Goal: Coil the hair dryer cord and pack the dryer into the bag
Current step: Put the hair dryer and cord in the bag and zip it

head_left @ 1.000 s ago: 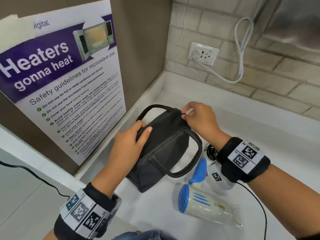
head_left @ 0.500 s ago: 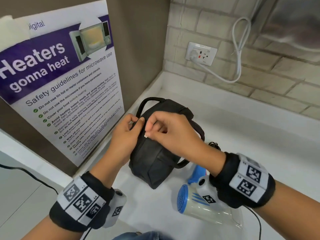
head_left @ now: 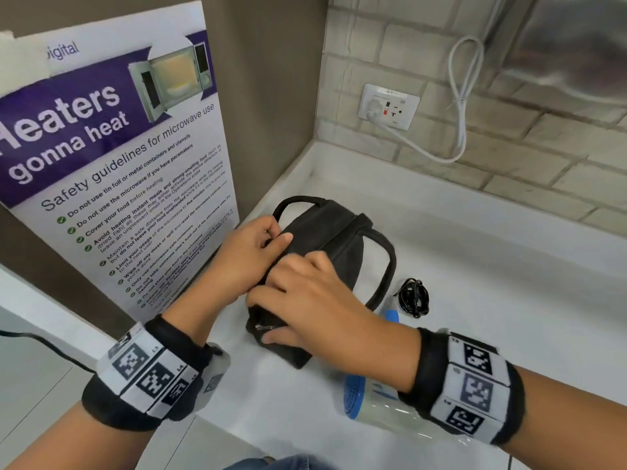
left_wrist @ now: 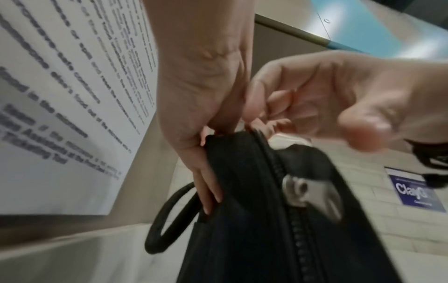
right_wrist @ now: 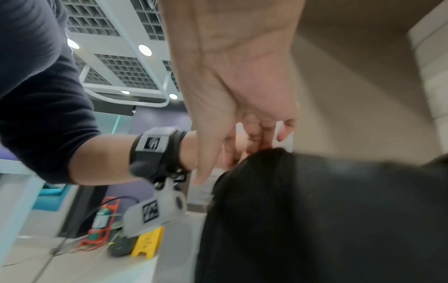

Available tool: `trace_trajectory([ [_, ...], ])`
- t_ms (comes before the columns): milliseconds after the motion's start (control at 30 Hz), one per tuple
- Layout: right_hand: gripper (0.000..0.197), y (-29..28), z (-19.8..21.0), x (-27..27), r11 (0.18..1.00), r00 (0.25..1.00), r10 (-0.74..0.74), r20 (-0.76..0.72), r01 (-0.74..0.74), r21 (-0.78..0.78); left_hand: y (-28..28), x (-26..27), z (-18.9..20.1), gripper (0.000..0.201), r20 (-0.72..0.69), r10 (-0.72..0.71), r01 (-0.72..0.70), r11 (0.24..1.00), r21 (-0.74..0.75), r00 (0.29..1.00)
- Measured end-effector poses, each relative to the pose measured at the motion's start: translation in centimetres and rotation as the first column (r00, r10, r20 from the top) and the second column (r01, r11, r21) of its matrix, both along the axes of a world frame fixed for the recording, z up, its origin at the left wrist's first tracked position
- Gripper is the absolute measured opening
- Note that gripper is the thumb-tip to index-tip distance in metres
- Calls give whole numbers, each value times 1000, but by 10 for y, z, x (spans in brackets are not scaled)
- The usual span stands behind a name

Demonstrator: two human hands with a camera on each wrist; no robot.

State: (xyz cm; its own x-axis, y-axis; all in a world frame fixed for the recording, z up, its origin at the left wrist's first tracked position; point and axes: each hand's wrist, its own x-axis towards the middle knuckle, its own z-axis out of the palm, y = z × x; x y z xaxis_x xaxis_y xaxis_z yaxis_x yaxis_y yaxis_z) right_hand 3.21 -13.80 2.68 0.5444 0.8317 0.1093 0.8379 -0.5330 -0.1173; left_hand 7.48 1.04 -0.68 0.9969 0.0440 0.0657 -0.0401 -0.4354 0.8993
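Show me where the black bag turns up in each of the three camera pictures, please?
Head view: the black bag lies mid-frame on the white counter, under both hands.
Left wrist view: the bag fills the lower centre, zipper facing the camera.
Right wrist view: the bag is the dark mass at lower right.
Shared landmark: the left hand gripping the bag's end, seen also at and, mostly hidden behind the right hand, at.

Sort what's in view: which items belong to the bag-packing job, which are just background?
Job:
- black bag, gripped by left hand and right hand
- zipper pull
- hair dryer, lying on the counter, not yet packed
- coiled black cord beside the bag

Background:
- microwave safety poster
- wall socket
- white cable
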Motion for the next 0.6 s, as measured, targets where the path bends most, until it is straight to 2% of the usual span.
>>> trace_trajectory([
  [67,66,-12,9,6,988,996,-87,-26,83,-126,5,0,2,25,17,-13,11,995,102,1000],
  [100,70,-18,11,10,974,990,-138,-25,131,-187,7,0,4,24,30,-8,3,986,167,1000],
  [133,65,-24,10,12,961,985,-171,-22,162,-224,10,0,5,22,47,2,-12,976,219,999],
  [233,25,-41,1,14,958,982,-179,68,189,-217,18,3,7,19,157,89,-143,914,380,984],
  [300,29,-50,-1,9,966,981,-177,81,189,-177,21,7,7,18,233,149,-244,855,458,961],
  [367,25,-56,-3,3,960,984,-166,69,178,-218,24,10,7,18,269,185,-297,827,478,945],
  [500,23,-65,-5,-1,969,991,-123,50,131,-210,26,12,3,19,275,237,-347,802,486,932],
  [600,17,-64,-8,3,983,988,-142,59,147,-108,16,7,6,18,292,225,-346,807,479,929],
])
